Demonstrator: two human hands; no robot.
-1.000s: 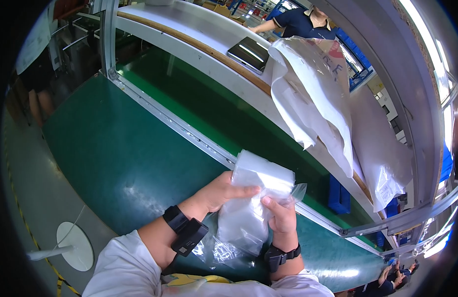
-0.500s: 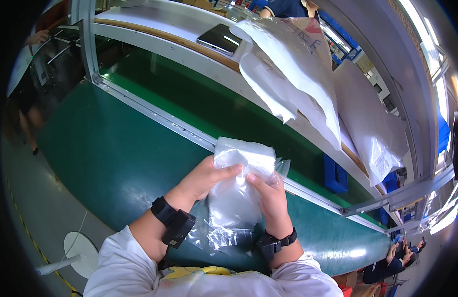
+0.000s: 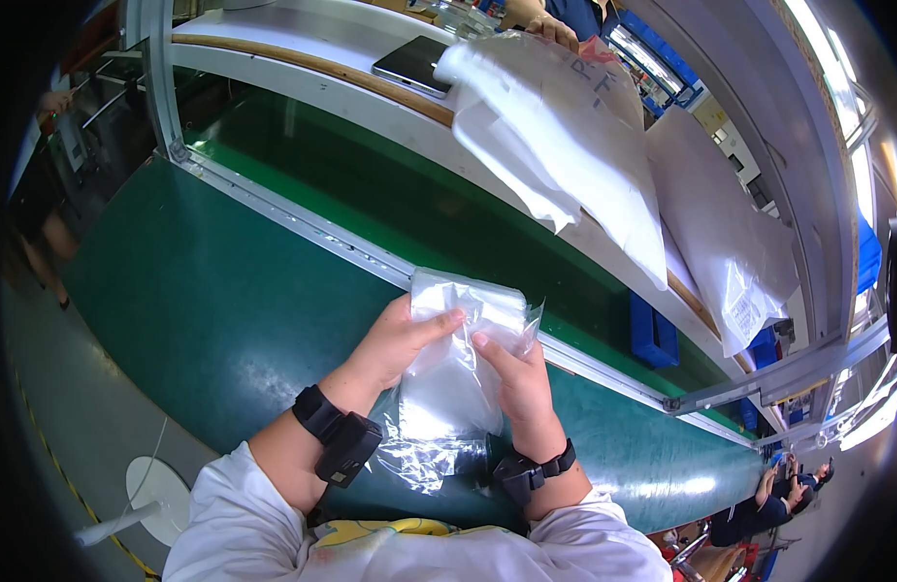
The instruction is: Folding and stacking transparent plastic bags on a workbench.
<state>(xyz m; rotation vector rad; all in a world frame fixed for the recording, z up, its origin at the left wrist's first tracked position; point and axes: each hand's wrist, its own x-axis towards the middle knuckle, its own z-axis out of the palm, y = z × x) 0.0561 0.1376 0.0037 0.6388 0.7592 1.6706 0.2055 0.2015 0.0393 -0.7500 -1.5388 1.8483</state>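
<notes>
Between my two hands is a stack of clear plastic bags (image 3: 439, 388), held over the near edge of the green table. My left hand (image 3: 395, 339) grips its left side, thumb lying across the top. On the right side, my right hand (image 3: 514, 378) grips the same bags with its thumb pressed on the film; its other fingers are hidden behind. The upper end of the stack is folded or layered, and loose crinkled film hangs below my hands toward my body. Both wrists wear black straps with small devices.
The green table (image 3: 225, 281) has a metal rail along it. Beyond, a white shelf (image 3: 303, 44) carries a dark tablet-like device (image 3: 412, 65) and large white plastic bags (image 3: 565, 126), where a co-worker's hand (image 3: 553, 29) rests. A blue bin (image 3: 652, 330) sits below the shelf. Other people stand far right and left.
My hands and the bags have shifted slightly left, and the film's folds lie differently. The co-worker's hand has come onto the large white bag on the shelf.
</notes>
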